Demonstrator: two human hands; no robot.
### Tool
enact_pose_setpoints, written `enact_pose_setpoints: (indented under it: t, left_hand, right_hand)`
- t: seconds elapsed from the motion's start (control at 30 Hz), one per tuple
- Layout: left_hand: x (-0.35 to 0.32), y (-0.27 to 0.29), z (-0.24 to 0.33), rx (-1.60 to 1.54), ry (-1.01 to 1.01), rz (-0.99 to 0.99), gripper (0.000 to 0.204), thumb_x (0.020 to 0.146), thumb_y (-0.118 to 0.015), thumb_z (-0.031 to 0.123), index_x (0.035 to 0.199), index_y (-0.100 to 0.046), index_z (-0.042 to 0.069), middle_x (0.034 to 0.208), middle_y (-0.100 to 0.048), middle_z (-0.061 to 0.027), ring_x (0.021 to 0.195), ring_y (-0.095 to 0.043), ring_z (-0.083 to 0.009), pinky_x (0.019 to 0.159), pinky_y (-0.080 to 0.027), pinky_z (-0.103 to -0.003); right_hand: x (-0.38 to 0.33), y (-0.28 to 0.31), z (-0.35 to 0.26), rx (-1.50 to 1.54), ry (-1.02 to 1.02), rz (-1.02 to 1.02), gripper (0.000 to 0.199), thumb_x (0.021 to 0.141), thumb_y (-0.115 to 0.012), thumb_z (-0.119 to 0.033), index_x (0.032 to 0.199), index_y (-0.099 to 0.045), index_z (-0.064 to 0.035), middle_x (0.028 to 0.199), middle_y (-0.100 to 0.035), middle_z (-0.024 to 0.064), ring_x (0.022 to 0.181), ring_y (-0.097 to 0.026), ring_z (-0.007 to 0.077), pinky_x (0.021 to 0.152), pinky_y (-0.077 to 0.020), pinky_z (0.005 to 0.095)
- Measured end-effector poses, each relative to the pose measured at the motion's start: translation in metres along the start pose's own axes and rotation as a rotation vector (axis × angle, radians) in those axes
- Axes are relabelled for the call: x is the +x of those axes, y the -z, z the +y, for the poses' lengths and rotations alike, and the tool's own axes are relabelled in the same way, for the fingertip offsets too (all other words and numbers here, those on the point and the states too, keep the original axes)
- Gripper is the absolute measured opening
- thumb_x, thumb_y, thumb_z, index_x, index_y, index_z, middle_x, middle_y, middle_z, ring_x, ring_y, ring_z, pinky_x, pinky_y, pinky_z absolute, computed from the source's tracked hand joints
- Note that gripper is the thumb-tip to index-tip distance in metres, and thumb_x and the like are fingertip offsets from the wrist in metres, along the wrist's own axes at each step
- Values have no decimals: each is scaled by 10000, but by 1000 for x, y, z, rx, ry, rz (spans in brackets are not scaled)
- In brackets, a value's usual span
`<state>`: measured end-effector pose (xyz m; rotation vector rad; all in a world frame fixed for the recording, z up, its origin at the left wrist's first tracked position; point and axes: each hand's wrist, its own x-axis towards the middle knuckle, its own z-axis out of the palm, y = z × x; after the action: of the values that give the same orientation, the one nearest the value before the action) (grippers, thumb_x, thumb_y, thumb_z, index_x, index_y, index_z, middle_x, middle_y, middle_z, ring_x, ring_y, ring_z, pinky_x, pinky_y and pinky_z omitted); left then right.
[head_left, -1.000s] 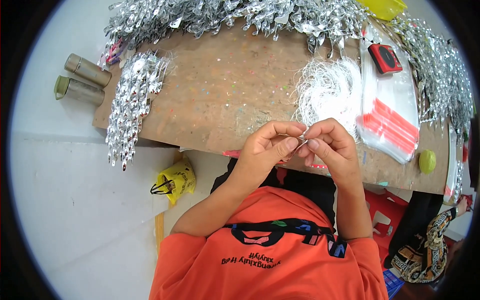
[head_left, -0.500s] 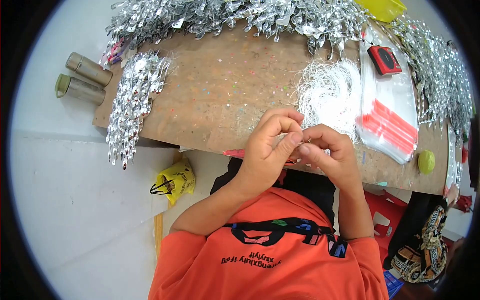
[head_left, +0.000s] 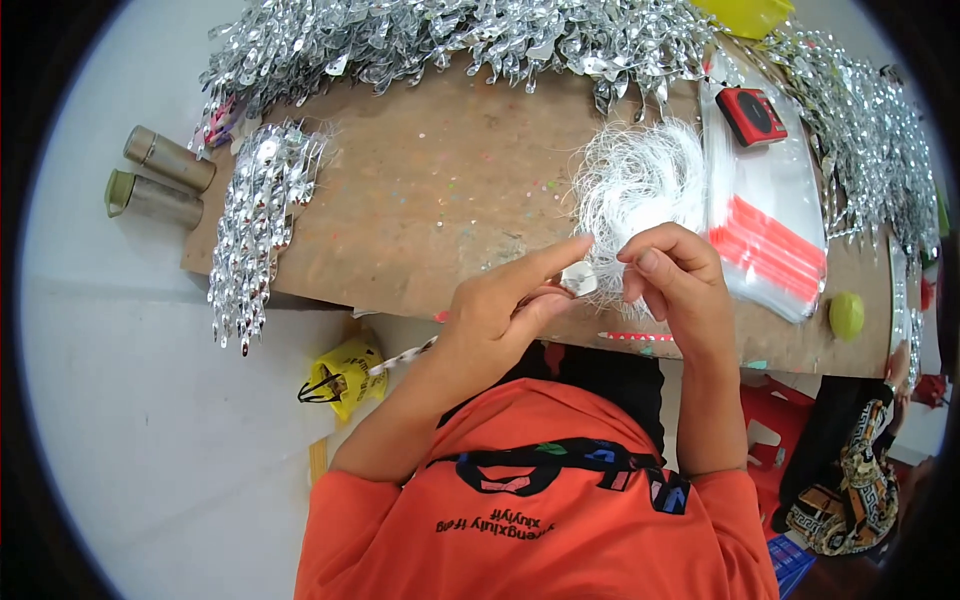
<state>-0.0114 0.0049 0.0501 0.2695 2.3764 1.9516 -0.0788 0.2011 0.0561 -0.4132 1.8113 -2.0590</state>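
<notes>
Left hand (head_left: 495,300) grips shiny piece (head_left: 578,279) over near side of table (head_left: 430,190); right hand (head_left: 680,285) curled, can't tell if pinching. Silver strands (head_left: 255,230), left, look done; white thread (head_left: 640,180), right, remains.

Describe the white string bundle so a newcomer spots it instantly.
On the brown table, look just beyond the right hand, left of the clear plastic bags. The white string bundle is a loose tangle of fine strands, unlike those flat, red-banded bags.

Bright light; white string bundle (head_left: 640,180) glaring; black, curved rim.
</notes>
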Motion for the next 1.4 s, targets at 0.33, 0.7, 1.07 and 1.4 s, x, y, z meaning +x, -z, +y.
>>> enact_pose_setpoints:
  t: [0.33, 0.7, 1.07, 1.4]
  left_hand:
    - [-21, 18, -11, -269, 197, -45, 407, 855, -527, 16, 1259, -488, 49, 1043, -559, -59, 794, -553, -91, 655, -442, -211]
    - [-35, 31, -30, -392, 312, -91, 457, 838, -559, 42, 1283, -460, 60, 980, -568, -35, 765, -552, -86, 643, -441, -201]
    - [-22, 3, -34, -700, 254, -411, 430, 842, -610, 178, 1208, -425, 46, 985, -590, -93, 910, -590, -159, 794, -462, -275]
    - [-12, -18, -20, -535, 246, 30, 156, 870, -574, 118, 960, -578, -9, 801, -584, -48, 686, -562, -98, 634, -481, -221]
  right_hand:
    - [12, 5, 12, 184, -145, -36, 141, 894, -522, -158, 895, -576, -28, 640, -556, 35, 419, -326, 10, 376, -209, 145]
    - [13, 5, 25, 440, -228, -10, 160, 904, -526, -175, 898, -559, -19, 644, -555, 45, 427, -281, 17, 443, -237, 127]
    - [2, -17, 9, 330, -267, -160, 157, 862, -575, -164, 870, -575, -8, 671, -586, 59, 408, -369, 14, 343, -222, 135]
    - [-5, -4, 18, 221, -254, -154, 124, 833, -585, -61, 930, -590, 16, 707, -597, 57, 616, -583, 93, 503, -415, 168]
